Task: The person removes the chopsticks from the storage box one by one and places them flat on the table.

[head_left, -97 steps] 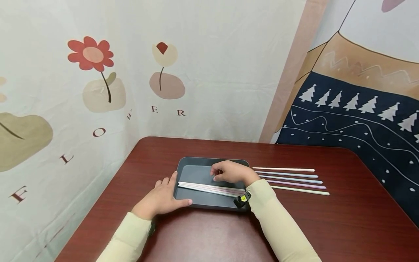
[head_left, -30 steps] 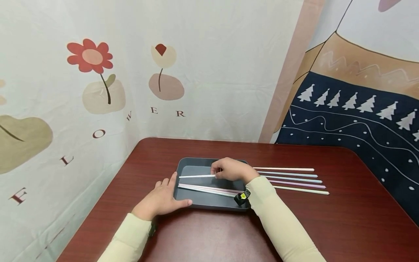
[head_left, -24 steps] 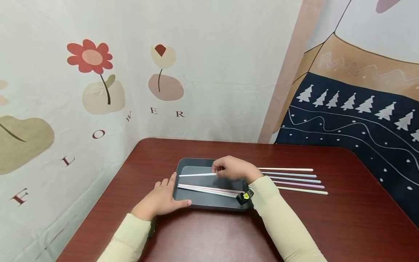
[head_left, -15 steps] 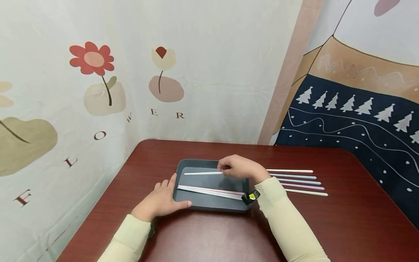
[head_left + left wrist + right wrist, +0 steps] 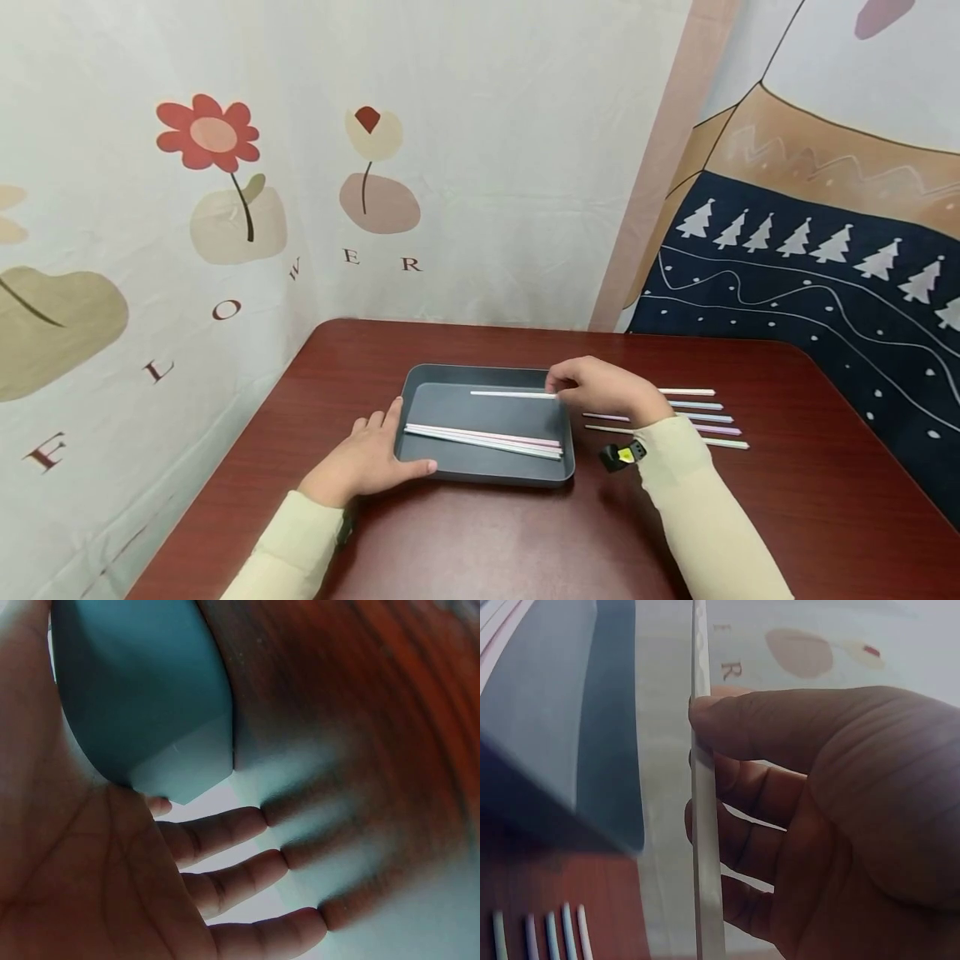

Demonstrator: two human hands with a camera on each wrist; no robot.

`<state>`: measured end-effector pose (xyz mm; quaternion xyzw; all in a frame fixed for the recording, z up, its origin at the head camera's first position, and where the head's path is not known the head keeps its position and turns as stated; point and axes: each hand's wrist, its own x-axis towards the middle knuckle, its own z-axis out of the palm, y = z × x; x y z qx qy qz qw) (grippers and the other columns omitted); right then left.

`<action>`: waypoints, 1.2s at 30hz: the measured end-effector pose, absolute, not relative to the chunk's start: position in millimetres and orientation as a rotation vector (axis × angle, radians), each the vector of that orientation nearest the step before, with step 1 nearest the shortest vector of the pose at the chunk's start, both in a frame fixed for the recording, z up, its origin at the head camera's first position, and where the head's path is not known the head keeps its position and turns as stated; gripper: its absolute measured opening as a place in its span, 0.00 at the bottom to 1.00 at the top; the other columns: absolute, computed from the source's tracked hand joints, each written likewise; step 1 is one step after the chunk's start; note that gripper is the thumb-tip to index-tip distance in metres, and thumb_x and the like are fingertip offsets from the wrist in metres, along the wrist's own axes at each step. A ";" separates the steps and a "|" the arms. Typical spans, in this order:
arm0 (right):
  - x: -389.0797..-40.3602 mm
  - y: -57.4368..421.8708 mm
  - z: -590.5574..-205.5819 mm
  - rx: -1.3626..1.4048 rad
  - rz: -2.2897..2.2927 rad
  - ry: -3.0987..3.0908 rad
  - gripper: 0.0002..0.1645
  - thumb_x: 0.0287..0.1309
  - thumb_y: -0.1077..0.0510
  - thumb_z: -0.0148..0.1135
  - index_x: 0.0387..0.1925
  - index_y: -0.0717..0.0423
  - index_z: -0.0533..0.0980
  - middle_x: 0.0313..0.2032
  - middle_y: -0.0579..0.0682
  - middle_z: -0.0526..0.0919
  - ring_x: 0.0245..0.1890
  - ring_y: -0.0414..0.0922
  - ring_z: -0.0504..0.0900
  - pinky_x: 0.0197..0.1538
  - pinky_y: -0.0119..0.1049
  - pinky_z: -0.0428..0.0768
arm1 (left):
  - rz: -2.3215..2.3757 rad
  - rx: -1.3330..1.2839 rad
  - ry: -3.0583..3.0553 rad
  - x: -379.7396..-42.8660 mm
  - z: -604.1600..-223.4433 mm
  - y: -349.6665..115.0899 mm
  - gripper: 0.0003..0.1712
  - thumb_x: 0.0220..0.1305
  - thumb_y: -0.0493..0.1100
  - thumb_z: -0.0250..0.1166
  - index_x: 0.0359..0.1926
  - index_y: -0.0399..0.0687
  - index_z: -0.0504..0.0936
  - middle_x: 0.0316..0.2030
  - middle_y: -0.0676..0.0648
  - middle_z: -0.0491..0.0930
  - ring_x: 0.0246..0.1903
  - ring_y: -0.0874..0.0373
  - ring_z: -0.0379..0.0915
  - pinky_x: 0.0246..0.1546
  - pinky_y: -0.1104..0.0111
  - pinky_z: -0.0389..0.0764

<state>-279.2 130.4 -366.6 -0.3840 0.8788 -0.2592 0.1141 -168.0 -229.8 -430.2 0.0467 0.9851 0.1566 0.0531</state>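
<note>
My right hand [image 5: 600,387] pinches a white chopstick [image 5: 510,394] between thumb and fingertips, above the right rim of a dark grey tray [image 5: 480,479]. One end of that chopstick [image 5: 707,870] points left over the tray; in the right wrist view it runs across the fingers. Inside the tray, near its front side, lies a small bundle of pale chopsticks [image 5: 483,441]. My left hand [image 5: 360,458] rests against the tray's left front corner, its thumb along the near rim. In the left wrist view, the fingers [image 5: 225,832] reach beside the tray corner [image 5: 150,697] without curling round it.
Several pastel chopsticks [image 5: 705,417] lie side by side on the red-brown table [image 5: 480,542], right of the tray and partly behind my right hand and sleeve. A printed cloth [image 5: 510,167] hangs behind the table's far edge.
My right hand was inside the tray without a chopstick, then took a white one from there. It has since carried it rightward to the tray's right edge. My left hand has stayed put.
</note>
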 end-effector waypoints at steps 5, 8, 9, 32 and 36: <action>-278.3 155.4 -372.0 -1.049 -0.771 2.590 0.10 0.64 0.65 0.59 0.34 0.47 0.81 0.31 0.40 0.79 0.33 0.42 0.76 0.38 0.40 0.75 | 0.483 0.137 2.993 -168.5 -432.1 -230.7 0.76 0.44 0.83 0.62 0.77 0.35 0.47 0.63 0.32 0.66 0.57 0.37 0.63 0.52 0.48 0.73; -277.1 171.3 -374.1 -1.006 -0.773 2.608 0.11 0.64 0.65 0.60 0.33 0.45 0.80 0.30 0.41 0.79 0.32 0.42 0.76 0.38 0.40 0.75 | 0.489 0.136 2.991 -169.7 -432.6 -231.1 0.75 0.44 0.82 0.63 0.77 0.35 0.47 0.64 0.32 0.65 0.57 0.37 0.62 0.51 0.47 0.73; -276.7 176.3 -374.3 -0.990 -0.772 2.618 0.11 0.64 0.65 0.60 0.33 0.45 0.80 0.30 0.41 0.79 0.32 0.42 0.75 0.38 0.40 0.75 | 0.490 0.136 2.993 -170.0 -432.5 -231.1 0.75 0.45 0.82 0.63 0.77 0.35 0.47 0.64 0.32 0.65 0.57 0.37 0.62 0.51 0.46 0.73; -250.7 270.8 -406.1 -0.839 -0.697 2.652 0.09 0.63 0.67 0.60 0.33 0.49 0.77 0.28 0.41 0.74 0.30 0.40 0.72 0.35 0.36 0.70 | 0.478 0.156 2.995 -172.6 -434.5 -231.3 0.75 0.44 0.82 0.63 0.77 0.35 0.47 0.63 0.33 0.66 0.55 0.38 0.63 0.51 0.49 0.74; -247.5 275.6 -411.1 -0.824 -0.666 2.653 0.10 0.63 0.67 0.60 0.33 0.48 0.77 0.28 0.41 0.74 0.30 0.39 0.72 0.35 0.35 0.70 | 0.493 0.147 2.991 -173.1 -434.9 -231.3 0.75 0.45 0.81 0.64 0.77 0.34 0.47 0.63 0.32 0.65 0.56 0.37 0.63 0.50 0.47 0.73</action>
